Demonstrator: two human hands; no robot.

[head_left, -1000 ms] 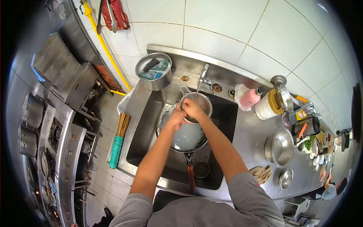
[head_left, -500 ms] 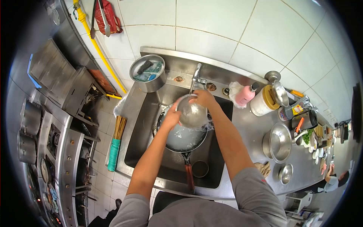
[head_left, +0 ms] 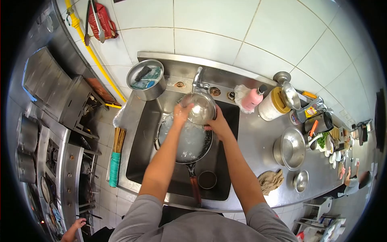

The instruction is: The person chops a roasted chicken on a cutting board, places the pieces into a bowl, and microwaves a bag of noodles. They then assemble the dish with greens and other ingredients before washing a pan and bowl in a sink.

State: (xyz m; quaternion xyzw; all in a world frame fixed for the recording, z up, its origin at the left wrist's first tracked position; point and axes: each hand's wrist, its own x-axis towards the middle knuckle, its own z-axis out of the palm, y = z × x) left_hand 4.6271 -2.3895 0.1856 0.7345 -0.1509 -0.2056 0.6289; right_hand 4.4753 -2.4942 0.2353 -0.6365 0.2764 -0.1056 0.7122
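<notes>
A shiny metal bowl [head_left: 202,109] is held in both hands under the faucet [head_left: 197,76], at the back of the sink. My left hand [head_left: 182,113] grips its left side, fingers bent around the edge. On the right side, my right hand [head_left: 218,124] is closed on the rim, its fingers partly hidden. Below the bowl, a frying pan [head_left: 189,162] full of cloudy, foamy water rests in the sink [head_left: 141,161]. The pan's wooden handle [head_left: 196,191] points toward me. Beside that handle a small round container [head_left: 207,180] sits on the sink floor.
A pot [head_left: 155,93] with scouring pads stands at the back left, near a bundled stick brush [head_left: 114,169]. To the right are a pink bottle [head_left: 252,100], a yellow-lidded jar [head_left: 269,108], metal bowls [head_left: 292,149] and a cloth [head_left: 271,181]. Another person's hand [head_left: 80,222] shows at lower left.
My right hand has moved from the bowl's top edge near the faucet down to its right side, and the bowl has turned. Another person's hand has come into view at lower left.
</notes>
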